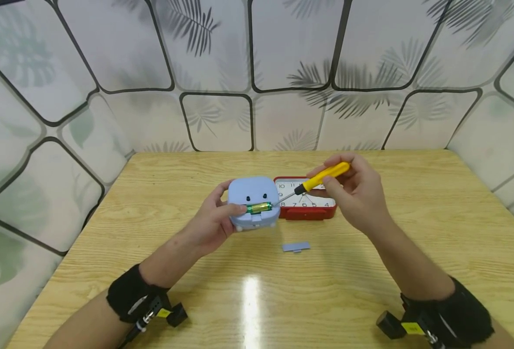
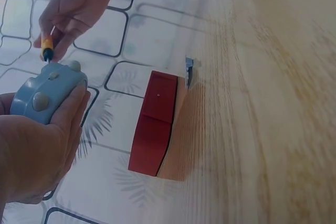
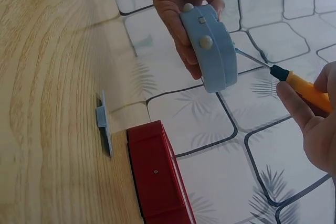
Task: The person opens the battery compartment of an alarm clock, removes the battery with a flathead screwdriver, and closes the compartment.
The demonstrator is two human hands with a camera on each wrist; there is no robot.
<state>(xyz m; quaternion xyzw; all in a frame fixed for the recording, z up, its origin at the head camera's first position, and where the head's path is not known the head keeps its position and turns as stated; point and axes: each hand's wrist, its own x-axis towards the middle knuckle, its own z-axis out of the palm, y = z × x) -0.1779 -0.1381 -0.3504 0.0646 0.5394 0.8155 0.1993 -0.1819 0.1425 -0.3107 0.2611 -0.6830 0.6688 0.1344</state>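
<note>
My left hand [image 1: 215, 220] grips a small light-blue alarm clock [image 1: 252, 187], its back with two black knobs turned toward me. In its uncovered battery slot lies a green-and-gold battery [image 1: 260, 208], and my left thumb rests at the battery's left end. A screwdriver [image 1: 326, 177] with a yellow handle and black collar is held in the fingers of my right hand [image 1: 359, 196]. Its thin metal shaft [image 3: 253, 57] slants down to the battery's right end. In the left wrist view, the clock's pale round feet [image 2: 40, 101] show on its underside.
A red alarm clock [image 1: 307, 213] with a white dial stands just behind and right of the blue one. The light-blue battery cover [image 1: 296, 247] lies nearer on the wooden table [image 1: 187, 300]. A patterned wall covering [image 1: 283, 121] surrounds the table's back and sides.
</note>
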